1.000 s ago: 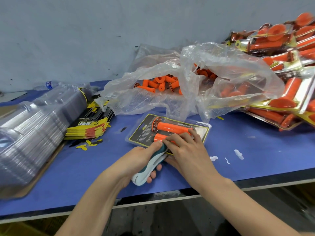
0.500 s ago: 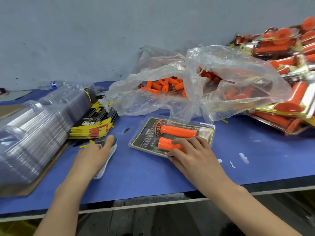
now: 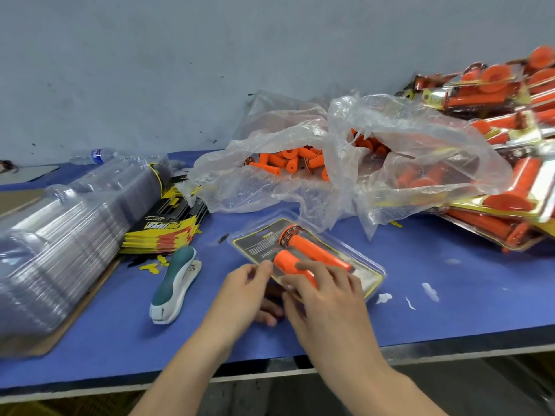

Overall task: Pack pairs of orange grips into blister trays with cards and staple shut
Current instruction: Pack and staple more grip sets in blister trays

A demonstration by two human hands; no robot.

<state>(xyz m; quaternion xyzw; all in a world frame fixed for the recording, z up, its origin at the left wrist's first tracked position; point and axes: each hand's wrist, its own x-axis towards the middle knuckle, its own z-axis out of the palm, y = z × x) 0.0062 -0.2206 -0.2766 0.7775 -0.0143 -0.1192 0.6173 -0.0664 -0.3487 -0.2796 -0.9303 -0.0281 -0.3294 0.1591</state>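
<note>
Two orange grips lie side by side in the blister tray, over its card, on the bench close to the front edge, likely kept within easy reach for stapling. At the tray's near corner the left hand seems to pinch the rim, thumb on top and fingers curled beneath. The right hand lies with fingers spread and nearly straight, pressing on the nearer grip, probably to keep the shell closed. Left of the tray the stapler lies untouched. Behind the tray sits the bag of loose grips, and to its right the finished packs.
</note>
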